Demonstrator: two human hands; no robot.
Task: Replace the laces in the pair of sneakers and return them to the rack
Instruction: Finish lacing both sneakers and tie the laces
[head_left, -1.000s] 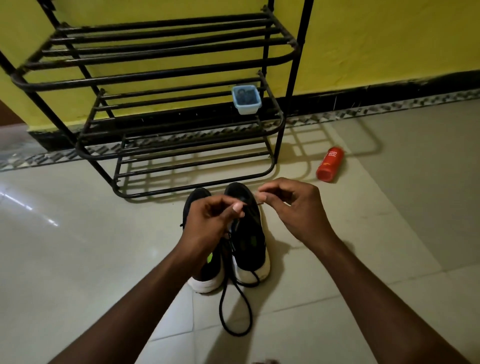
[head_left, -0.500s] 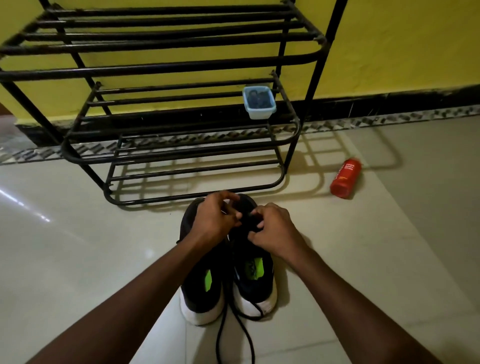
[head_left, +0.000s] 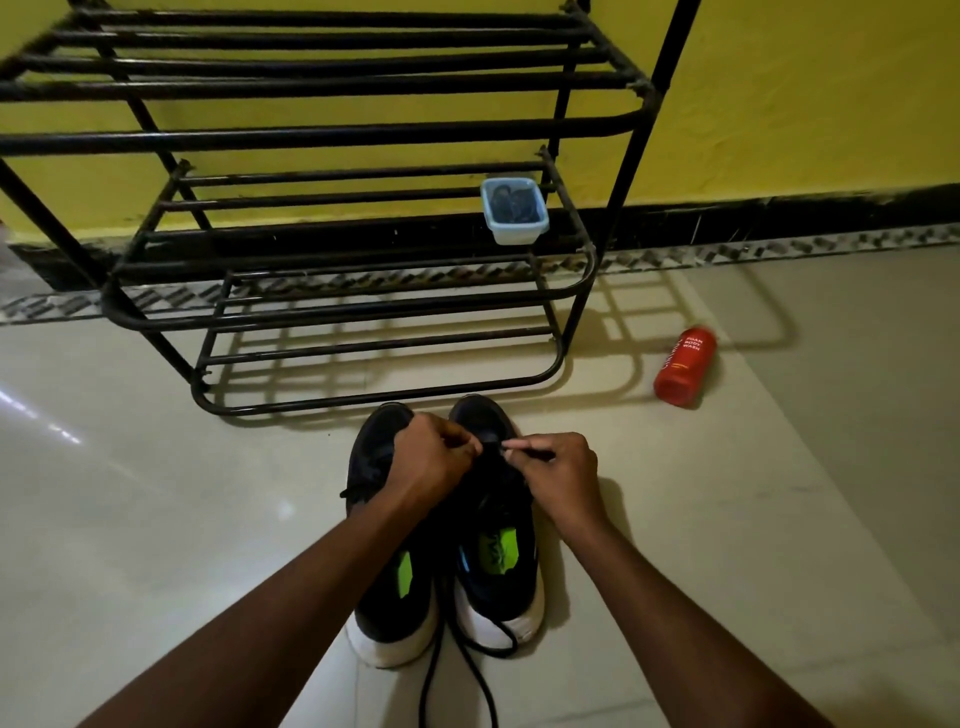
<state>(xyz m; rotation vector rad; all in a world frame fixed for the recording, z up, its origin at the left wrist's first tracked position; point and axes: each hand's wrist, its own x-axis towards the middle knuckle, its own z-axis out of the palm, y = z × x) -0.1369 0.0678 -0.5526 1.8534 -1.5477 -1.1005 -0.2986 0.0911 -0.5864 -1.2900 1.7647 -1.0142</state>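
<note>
Two black sneakers with white soles and green insoles stand side by side on the floor, toes toward the rack: the left sneaker (head_left: 382, 597) and the right sneaker (head_left: 501, 571). My left hand (head_left: 431, 465) and my right hand (head_left: 558, 475) meet over the right sneaker's front eyelets, each pinching the black lace (head_left: 478, 675). The lace's loose length trails back over the heel onto the floor between my forearms. The black metal shoe rack (head_left: 332, 140) stands just beyond the toes.
A small pale blue tub (head_left: 514, 210) with dark contents sits on the rack's middle shelf at the right. A red bottle (head_left: 684, 366) lies on the tile floor right of the rack. A yellow wall with black skirting is behind.
My hands came down from a raised pull of the lace to the right sneaker's front eyelets and stay there. The view has moved closer to the shoes.
</note>
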